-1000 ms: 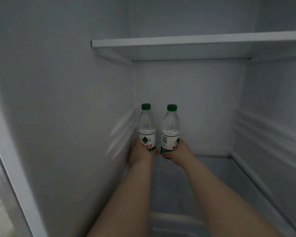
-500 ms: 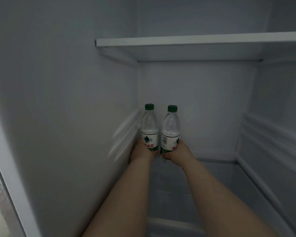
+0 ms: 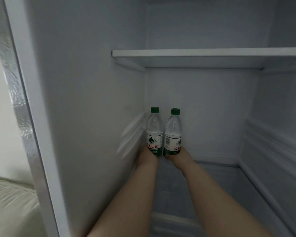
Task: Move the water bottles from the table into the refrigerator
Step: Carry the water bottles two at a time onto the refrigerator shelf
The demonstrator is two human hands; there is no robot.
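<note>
Inside the refrigerator [image 3: 203, 108] now: a white shelf [image 3: 203, 53] spans overhead, well above the green caps. Ribbed rails [image 3: 132, 134] run along the left wall just beside the bottles, and more rails [image 3: 272, 151] line the right wall, well apart. Outside at lower left sits pale bedding [image 3: 10, 202]. Both bare forearms reach deep toward the back left corner. The left hand [image 3: 148, 157] wraps low round the left bottle [image 3: 154, 132], and the right hand [image 3: 176, 157] grips the right bottle [image 3: 173, 134] the same way. The bottles are upright, side by side, nearly touching. The hands hide their bases, so I can't tell if they rest on the floor.
</note>
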